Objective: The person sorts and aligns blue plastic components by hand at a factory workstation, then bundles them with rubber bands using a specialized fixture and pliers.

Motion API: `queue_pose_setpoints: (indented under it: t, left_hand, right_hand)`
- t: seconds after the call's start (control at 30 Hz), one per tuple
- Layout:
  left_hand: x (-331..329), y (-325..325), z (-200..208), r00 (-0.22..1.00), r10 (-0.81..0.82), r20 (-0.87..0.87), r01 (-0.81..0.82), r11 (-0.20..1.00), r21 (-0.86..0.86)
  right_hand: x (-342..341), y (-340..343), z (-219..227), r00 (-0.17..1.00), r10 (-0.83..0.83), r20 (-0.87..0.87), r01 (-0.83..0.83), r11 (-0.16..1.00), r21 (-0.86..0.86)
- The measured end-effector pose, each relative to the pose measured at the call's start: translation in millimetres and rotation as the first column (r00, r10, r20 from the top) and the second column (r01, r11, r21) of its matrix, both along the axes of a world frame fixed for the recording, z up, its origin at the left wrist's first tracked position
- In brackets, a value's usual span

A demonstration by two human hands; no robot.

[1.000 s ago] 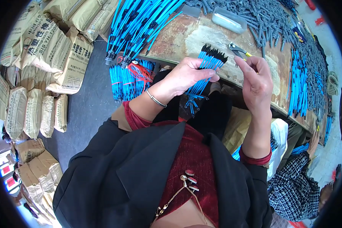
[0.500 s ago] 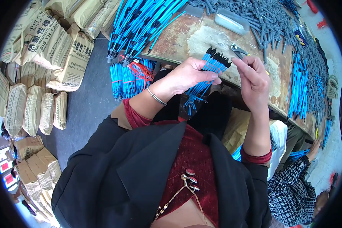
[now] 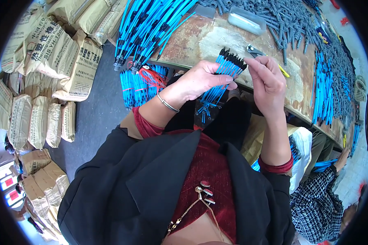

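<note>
My left hand [image 3: 202,79] is wrapped round a fanned bundle of thin blue tubes [image 3: 227,70] with black tips [image 3: 235,58]. The tips stand in a row above my thumb, and the tubes' lower ends hang over my lap. My right hand [image 3: 270,81] is closed in a pinch at the right end of that row. Its fingertips meet the outermost black tips; whatever they hold is too small to make out. Just beyond, on the worktable [image 3: 184,45], lie cutting pliers [image 3: 255,52] with a yellow handle part showing behind my right hand.
Long blue tubes with black fittings [image 3: 151,30] overhang the table's left edge. Grey plastic parts [image 3: 288,24] are heaped at the back, near a clear tray [image 3: 247,21]. More blue tubes [image 3: 324,92] lie right. Paper sacks [image 3: 53,45] are stacked left. A co-worker's patterned sleeve [image 3: 315,204] shows at lower right.
My right hand has shifted slightly left and up, its fingertips closing in on the end of the row of black tips. My left hand keeps its grip on the bundle.
</note>
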State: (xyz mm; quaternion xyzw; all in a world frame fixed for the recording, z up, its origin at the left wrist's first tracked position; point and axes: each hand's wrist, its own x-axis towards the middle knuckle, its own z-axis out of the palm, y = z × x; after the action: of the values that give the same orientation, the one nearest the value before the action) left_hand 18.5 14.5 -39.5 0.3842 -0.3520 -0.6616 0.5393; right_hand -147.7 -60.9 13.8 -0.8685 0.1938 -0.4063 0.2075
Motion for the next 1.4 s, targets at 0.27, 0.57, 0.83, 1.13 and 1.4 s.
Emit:
queue_pose_setpoints:
  t: [0.27, 0.57, 0.83, 1.13, 1.4]
  left_hand:
    - [5, 1, 1, 0.996, -0.056, -0.068, 0.059, 0.997, 0.047]
    - [8, -1, -4, 0.995, -0.079, -0.062, 0.080, 0.997, 0.007]
    - [11, 0, -1, 0.986, -0.136, -0.098, 0.135, 0.991, -0.013]
    - [9, -1, 0, 0.994, -0.110, -0.017, 0.109, 0.993, -0.046]
    - [6, 0, 7, 0.997, -0.075, 0.010, 0.075, 0.997, 0.016]
  right_hand:
    - [0, -6, -2, 0.998, 0.032, 0.053, -0.041, 0.984, 0.174]
    - [-1, -8, -2, 0.997, 0.066, 0.030, -0.070, 0.983, 0.169]
    - [-3, -13, 4, 0.990, 0.138, -0.019, -0.135, 0.986, 0.099]
    - [-1, -6, 10, 0.998, 0.040, -0.058, -0.041, 0.999, -0.020]
    - [0, -2, 17, 0.992, -0.056, -0.115, 0.029, 0.974, -0.223]
